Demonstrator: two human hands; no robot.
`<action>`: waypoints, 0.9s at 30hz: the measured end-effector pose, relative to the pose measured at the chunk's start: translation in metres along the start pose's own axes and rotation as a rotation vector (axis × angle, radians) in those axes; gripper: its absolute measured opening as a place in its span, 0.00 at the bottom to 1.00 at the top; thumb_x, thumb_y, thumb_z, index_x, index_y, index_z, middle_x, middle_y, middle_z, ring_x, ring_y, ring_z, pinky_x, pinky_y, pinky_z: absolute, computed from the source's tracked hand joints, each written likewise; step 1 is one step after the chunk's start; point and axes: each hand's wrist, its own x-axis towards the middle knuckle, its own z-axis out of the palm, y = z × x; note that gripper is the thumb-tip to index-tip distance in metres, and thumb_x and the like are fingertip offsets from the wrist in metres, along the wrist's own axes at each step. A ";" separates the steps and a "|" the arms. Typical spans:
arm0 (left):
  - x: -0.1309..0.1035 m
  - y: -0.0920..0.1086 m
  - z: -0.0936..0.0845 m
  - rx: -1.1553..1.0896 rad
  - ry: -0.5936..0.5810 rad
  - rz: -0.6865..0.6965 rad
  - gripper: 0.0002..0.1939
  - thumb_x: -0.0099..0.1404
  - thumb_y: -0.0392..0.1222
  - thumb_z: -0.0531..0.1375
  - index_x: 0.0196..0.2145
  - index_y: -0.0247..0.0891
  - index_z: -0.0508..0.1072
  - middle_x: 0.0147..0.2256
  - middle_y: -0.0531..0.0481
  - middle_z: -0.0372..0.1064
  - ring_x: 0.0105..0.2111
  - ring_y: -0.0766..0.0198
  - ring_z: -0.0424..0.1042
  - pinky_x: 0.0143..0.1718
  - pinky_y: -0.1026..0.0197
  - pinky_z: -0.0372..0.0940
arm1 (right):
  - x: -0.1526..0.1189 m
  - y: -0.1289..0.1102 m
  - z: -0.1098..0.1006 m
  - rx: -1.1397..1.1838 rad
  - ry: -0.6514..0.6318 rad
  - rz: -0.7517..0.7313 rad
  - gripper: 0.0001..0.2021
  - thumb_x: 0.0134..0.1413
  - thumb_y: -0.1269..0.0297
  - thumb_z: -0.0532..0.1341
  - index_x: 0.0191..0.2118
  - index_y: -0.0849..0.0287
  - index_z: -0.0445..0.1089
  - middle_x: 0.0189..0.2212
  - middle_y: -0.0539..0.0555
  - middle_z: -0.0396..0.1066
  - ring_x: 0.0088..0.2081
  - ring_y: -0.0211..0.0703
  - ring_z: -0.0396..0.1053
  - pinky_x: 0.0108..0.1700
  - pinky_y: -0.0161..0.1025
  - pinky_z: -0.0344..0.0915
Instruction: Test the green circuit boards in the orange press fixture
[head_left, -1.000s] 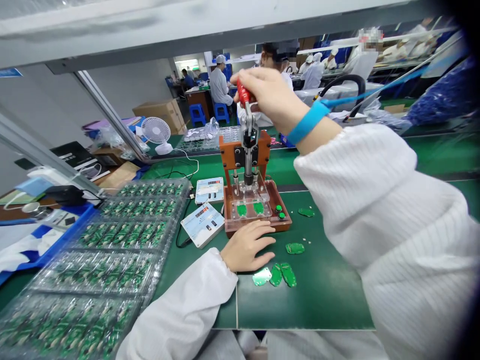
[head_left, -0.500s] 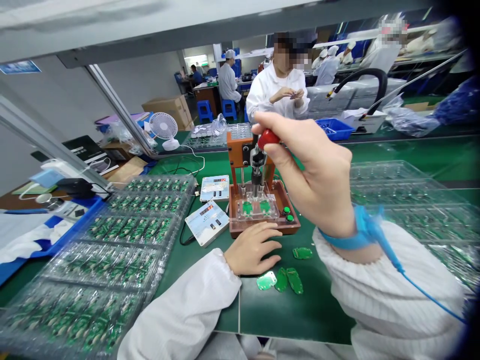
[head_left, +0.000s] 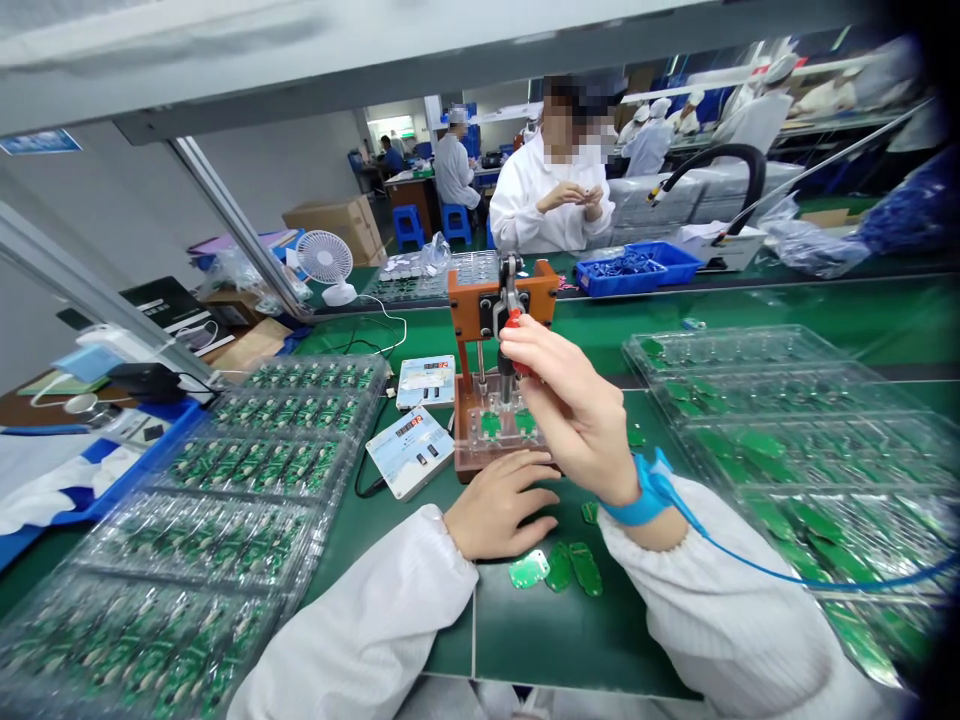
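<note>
Head view: the right hand (head_left: 576, 405) clasps the red handle (head_left: 514, 322) of the press (head_left: 466, 318), likely for leverage, while the left hand (head_left: 499, 508), fingers spread, perhaps steadies the base (head_left: 472, 468).

One orange-framed press (head_left: 471, 322) stands on the desk (head_left: 525, 640), and I make out two green boards (head_left: 491, 424) in it, one partly covered. To its left sit two display boxes (head_left: 411, 452). Nearer the desk's front edge lie three loose boards (head_left: 559, 567) together; a fourth (head_left: 589, 513) shows only in part, and a scrap of green farther back may be a fifth. Toward the left edge, the top tray (head_left: 330, 485) shows five rows. Farther back I count one fan (head_left: 325, 257), one blue bin (head_left: 679, 260) and two blue stools (head_left: 407, 222), plus a sliver of another.
</note>
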 end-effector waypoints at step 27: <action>-0.001 -0.114 -0.138 0.366 -0.768 -0.845 0.56 0.49 0.57 0.74 0.69 0.40 0.58 0.72 0.33 0.38 0.71 0.31 0.38 0.68 0.34 0.46 | -0.007 0.010 0.013 0.064 0.068 -0.033 0.30 0.65 0.77 0.55 0.67 0.42 0.61 0.62 0.50 0.69 0.66 0.51 0.63 0.67 0.60 0.65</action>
